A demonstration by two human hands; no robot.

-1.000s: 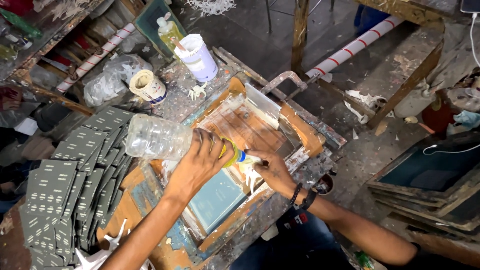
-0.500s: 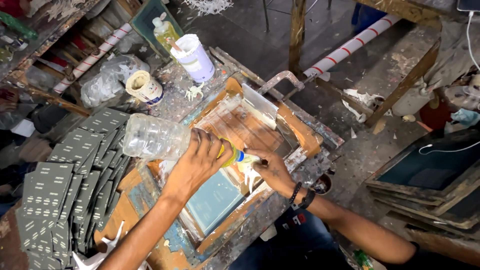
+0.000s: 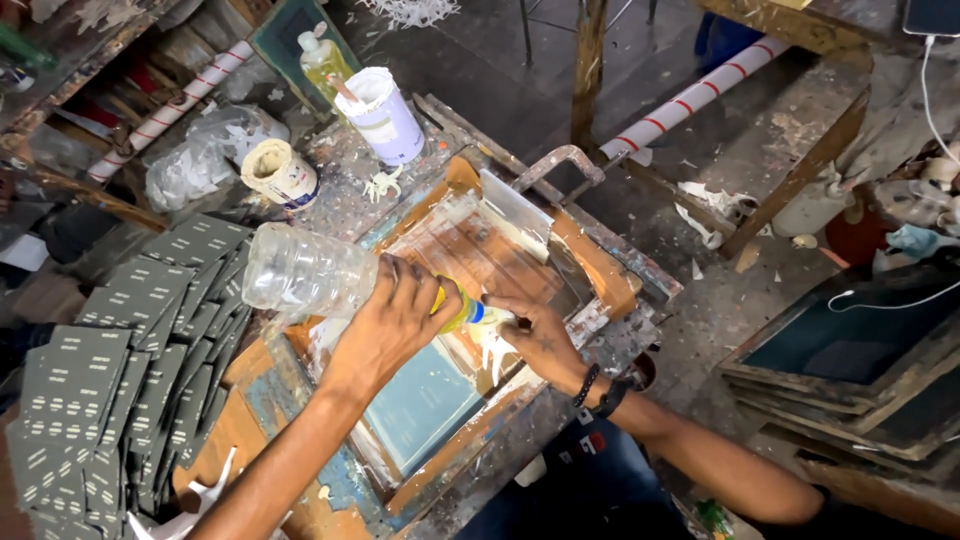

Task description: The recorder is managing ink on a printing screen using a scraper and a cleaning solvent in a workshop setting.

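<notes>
Over the middle of the wooden screen frame, both hands meet on a clear plastic bottle. Left hand is wrapped around the neck end, fingers curled tight over it, holding the bottle tipped on its side with the base pointing up and left. Right hand sits at the mouth, fingertips pinched at the yellow cap, and a white smear shows on the mesh right below it.

Compared with a second ago, not much moved: same grip, same tilt, bottle maybe a touch lower toward the mesh. So this looks like one steady hold, not a new step.

Moving outward: a squeegee leans inside the frame at the far end, just past the hands. Beyond the frame on the bench stand a white tub with a stick in it and a paper-wrapped roll of tape. A small bottle of yellowish liquid sits behind those. Left of everything, a big fanned-out spread of dark printed cards lies near the left arm.
</notes>
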